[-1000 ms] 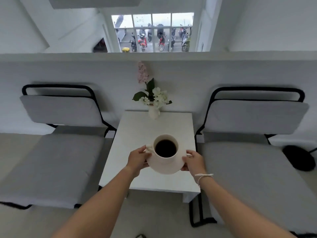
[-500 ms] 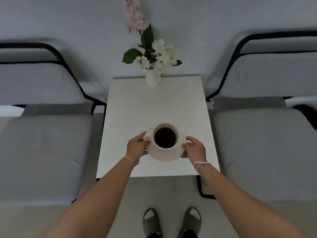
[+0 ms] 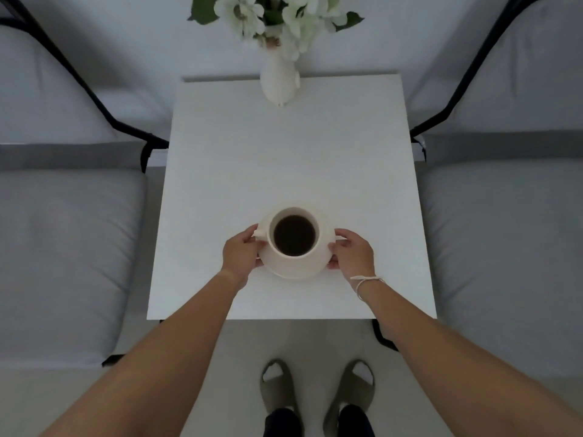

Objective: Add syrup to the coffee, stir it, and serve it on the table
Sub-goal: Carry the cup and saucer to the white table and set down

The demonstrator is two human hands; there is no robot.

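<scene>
Cream cup (image 3: 295,236) w/ dark coffee (image 3: 294,235), upright on matching saucer (image 3: 296,271), handle pointing left. Cup + saucer over near half of white table (image 3: 284,159), roughly centred left-right; can't tell if saucer touches tabletop. Left hand (image 3: 241,255) & right hand (image 3: 351,253) grip saucer's opposite edges

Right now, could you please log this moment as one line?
phase: serving | both hands hold saucer | cup full | over table | contact unclear
</scene>
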